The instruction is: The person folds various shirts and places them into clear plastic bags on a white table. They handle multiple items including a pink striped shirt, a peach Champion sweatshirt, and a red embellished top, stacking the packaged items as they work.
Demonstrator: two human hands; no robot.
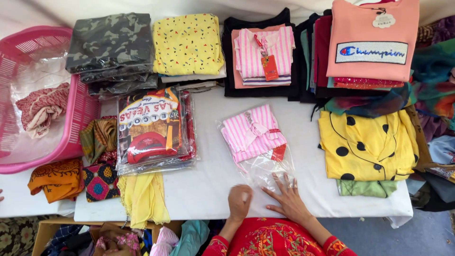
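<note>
Pink-and-white striped cloth, folded into a neat square, sits inside a clear plastic bag (258,147) that lies flat on the white table (208,185), with the folded garment (253,132) pushed to the far end of the bag, beyond the fingertips, and the empty open end of the plastic trailing back toward the person. The right hand (287,198) rests palm down with its fingers (284,182) spread wide over that loose end, apparently pinning the slippery film flat so it cannot slide. The left hand (240,201) sits just beside it, to its left, fingers curled loosely into a soft fist at the bag's near corner; whether it pinches the plastic edge cannot be told. Red embroidered sleeves show at the wrists below. Outward from the fingers, to the left of the curled hand, a stack of bagged printed shirts (152,130) lies with a yellow scarf (142,199) hanging over the table edge beneath it. Further left stands a pink plastic basket (71,128) holding a red patterned cloth. To the right of the spread fingers lies a yellow garment with black dots (367,144). Beyond the bag, along the far side of the table, folded stacks sit in a row: camouflage cloth (110,42), a yellow speckled top (188,43), another pink striped top (263,54) with a red tag, and a peach sweatshirt (374,38).
</note>
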